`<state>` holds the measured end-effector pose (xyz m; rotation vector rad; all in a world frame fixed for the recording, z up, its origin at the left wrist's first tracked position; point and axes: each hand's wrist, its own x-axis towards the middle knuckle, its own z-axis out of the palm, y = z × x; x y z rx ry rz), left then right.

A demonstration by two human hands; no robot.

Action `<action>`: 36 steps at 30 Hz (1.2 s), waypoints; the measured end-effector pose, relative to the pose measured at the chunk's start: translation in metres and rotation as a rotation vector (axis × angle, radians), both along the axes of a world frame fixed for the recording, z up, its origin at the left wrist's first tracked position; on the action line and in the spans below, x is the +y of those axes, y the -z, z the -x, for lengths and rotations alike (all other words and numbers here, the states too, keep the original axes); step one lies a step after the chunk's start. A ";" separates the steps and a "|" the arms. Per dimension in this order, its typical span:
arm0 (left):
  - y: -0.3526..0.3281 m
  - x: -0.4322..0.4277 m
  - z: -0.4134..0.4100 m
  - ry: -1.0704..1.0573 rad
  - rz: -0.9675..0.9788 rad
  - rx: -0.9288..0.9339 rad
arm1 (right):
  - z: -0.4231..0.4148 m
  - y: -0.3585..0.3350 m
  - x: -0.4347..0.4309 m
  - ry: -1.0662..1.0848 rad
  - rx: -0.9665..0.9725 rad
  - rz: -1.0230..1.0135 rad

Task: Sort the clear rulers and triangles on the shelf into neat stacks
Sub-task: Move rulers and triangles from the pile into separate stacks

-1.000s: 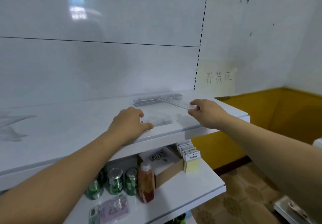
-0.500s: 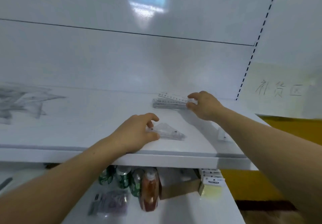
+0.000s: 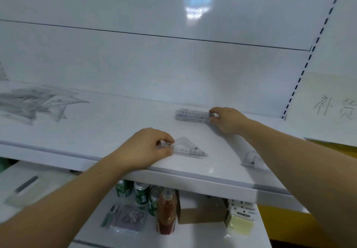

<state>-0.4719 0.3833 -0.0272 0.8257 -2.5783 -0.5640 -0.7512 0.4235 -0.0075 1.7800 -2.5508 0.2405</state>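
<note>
- The rulers (image 3: 193, 115) lie at the back of the shelf (image 3: 116, 128), long axis left to right; the right hand (image 3: 228, 119) grips and hides their right end;
- The triangles (image 3: 190, 148), near the front edge, point right; the left hand (image 3: 146, 147) pinches their left corner;
- A blurred clear pile (image 3: 32, 101) is cut off far left.

Holds both bare forearms out forward, palms down. Pinches triangles (image 3: 190, 149) with curled left grip (image 3: 146, 147), near. Pinches end of rulers (image 3: 191, 115) with curled right grip (image 3: 228, 120), farther back.
</note>
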 end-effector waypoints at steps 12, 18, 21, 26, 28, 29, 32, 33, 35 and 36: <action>0.005 -0.006 0.002 -0.050 -0.056 0.061 | -0.011 -0.006 0.000 -0.005 0.099 -0.043; 0.001 -0.015 0.003 -0.136 0.044 -0.141 | -0.063 -0.019 -0.016 -0.138 0.100 -0.026; -0.007 -0.032 -0.021 -0.192 0.066 -0.253 | -0.099 -0.022 -0.028 -0.192 0.069 -0.051; -0.018 -0.089 -0.113 -0.350 0.025 -0.304 | -0.164 -0.029 -0.065 -0.255 0.068 -0.093; -0.021 -0.113 -0.155 -0.419 0.008 -0.308 | -0.196 -0.030 -0.087 -0.270 0.054 -0.104; -0.022 -0.125 -0.177 -0.446 0.007 -0.318 | -0.213 -0.030 -0.099 -0.279 0.043 -0.107; -0.023 -0.159 -0.237 -0.496 0.002 -0.325 | -0.268 -0.027 -0.138 -0.312 0.015 -0.101; -0.023 -0.170 -0.256 -0.508 -0.001 -0.316 | -0.285 -0.026 -0.151 -0.322 0.007 -0.100; -0.023 -0.189 -0.290 -0.535 -0.002 -0.323 | -0.319 -0.024 -0.173 -0.338 -0.014 -0.100; -0.022 -0.198 -0.306 -0.549 0.000 -0.335 | -0.335 -0.024 -0.183 -0.347 -0.019 -0.099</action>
